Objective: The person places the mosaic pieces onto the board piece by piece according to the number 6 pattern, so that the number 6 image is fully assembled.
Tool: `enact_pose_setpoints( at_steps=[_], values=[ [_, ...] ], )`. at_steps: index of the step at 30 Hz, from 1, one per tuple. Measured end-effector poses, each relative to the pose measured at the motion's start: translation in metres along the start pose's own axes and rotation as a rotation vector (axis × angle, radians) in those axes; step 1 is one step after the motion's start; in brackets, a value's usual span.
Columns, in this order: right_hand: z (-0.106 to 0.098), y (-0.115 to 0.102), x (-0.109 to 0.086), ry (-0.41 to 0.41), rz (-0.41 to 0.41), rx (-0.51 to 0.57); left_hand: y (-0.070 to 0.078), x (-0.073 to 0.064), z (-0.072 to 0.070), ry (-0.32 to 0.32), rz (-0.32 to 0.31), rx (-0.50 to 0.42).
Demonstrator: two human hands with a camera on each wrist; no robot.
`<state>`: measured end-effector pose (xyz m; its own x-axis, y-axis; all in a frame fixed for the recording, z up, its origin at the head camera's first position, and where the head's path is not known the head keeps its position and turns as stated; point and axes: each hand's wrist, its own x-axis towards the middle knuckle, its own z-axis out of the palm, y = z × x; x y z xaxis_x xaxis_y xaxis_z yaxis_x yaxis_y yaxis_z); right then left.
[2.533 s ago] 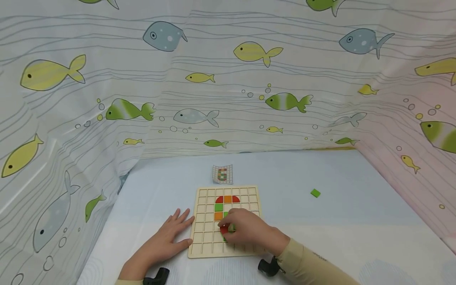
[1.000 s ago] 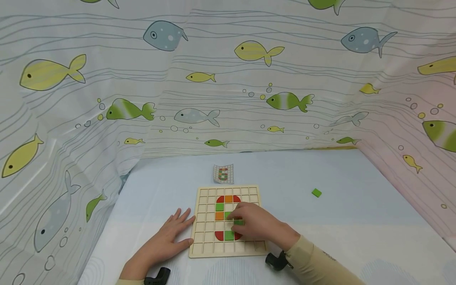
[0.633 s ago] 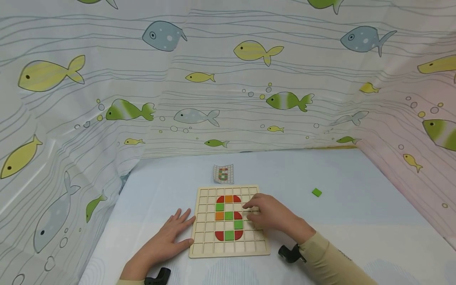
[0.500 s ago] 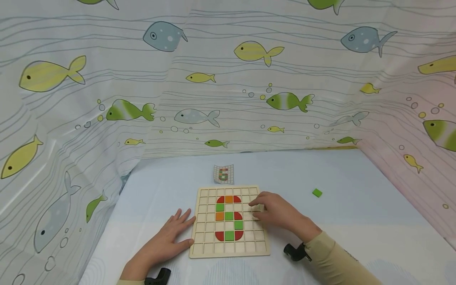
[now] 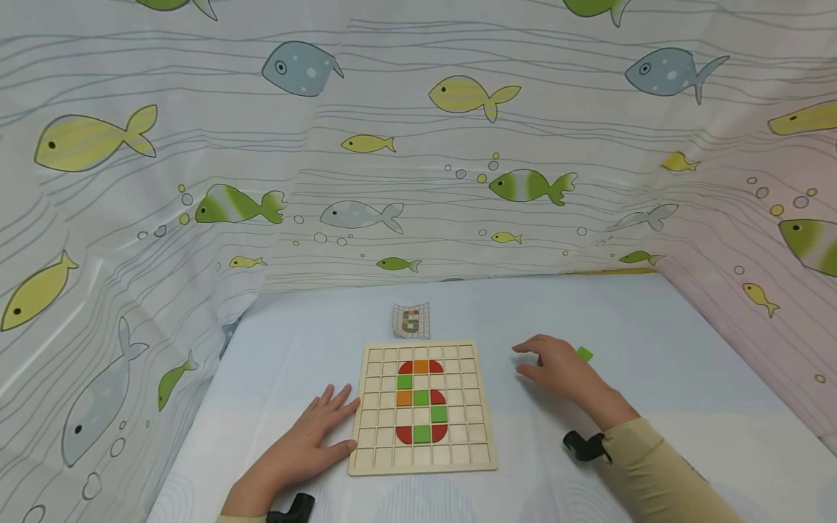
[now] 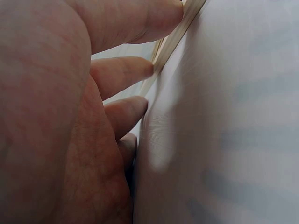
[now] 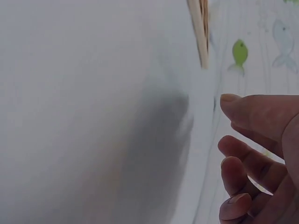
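My left hand rests on the table with spread fingers, its fingertips and thumb touching the left edge of a wooden grid board. Red quarter-round pieces, with green and orange squares such as the green tile, form an S-like figure in the board's cells. Right of the board, my right hand is in the air, thumb and index finger apart with nothing between them. In the right wrist view the other fingers are loosely bent. Just behind that hand lies a loose green square tile, partly hidden by it.
Behind the board lies a small paper card printed with a similar coloured figure on a grid. A pale blue-white cloth covers the table. Fish-printed curtains surround it at the back and sides. Black devices are worn at both wrists.
My right hand placed a red piece and a green tile in the board, let go, and moved right off the board towards the loose green tile. My left hand stayed put.
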<state>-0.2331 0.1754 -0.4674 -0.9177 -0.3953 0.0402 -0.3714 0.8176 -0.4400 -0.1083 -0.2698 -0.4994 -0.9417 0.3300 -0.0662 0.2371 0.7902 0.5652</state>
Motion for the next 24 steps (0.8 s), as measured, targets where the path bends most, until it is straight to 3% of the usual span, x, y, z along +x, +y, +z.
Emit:
enact_pose_setpoints(
  at_steps=[9,16,24],
  values=[
    [-0.022,0.047,-0.009,0.051,0.080,-0.037,0.000,0.000,0.000,-0.006,-0.004,0.003],
    [-0.028,0.067,-0.021,0.067,0.169,-0.122,0.001,0.000,0.000,-0.006,-0.003,0.006],
    [-0.030,0.077,-0.027,0.049,0.128,-0.151,0.001,-0.001,0.000,-0.001,0.001,0.007]
  ],
)
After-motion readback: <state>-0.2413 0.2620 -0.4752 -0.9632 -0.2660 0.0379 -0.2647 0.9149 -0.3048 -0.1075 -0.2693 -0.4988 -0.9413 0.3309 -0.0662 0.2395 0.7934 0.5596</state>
